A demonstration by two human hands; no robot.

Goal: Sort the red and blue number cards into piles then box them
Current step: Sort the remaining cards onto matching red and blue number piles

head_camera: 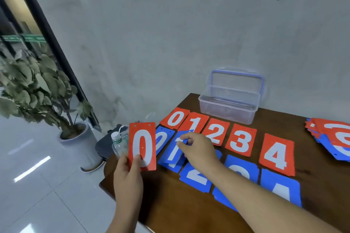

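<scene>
My left hand [127,174] holds a red 0 card [142,144] upright by its lower edge, above the table's left corner. My right hand [198,149] pinches a blue 1 card [175,149], tilted up over another blue card. A row of red cards lies on the table: 0 [175,118], 1 [196,122], 2 [217,131], 3 [240,142], 4 [276,154]. In front of them lie blue cards 0 [162,139], 2 [197,177], 3 [241,168], 4 [281,188]. My right forearm hides part of the blue row.
An open clear plastic box [230,104] with a blue-rimmed lid stands at the back against the wall. A mixed stack of red and blue cards [333,138] lies at the right edge. Left of the brown table [170,204] are a water bottle [118,143] and a potted plant [37,89].
</scene>
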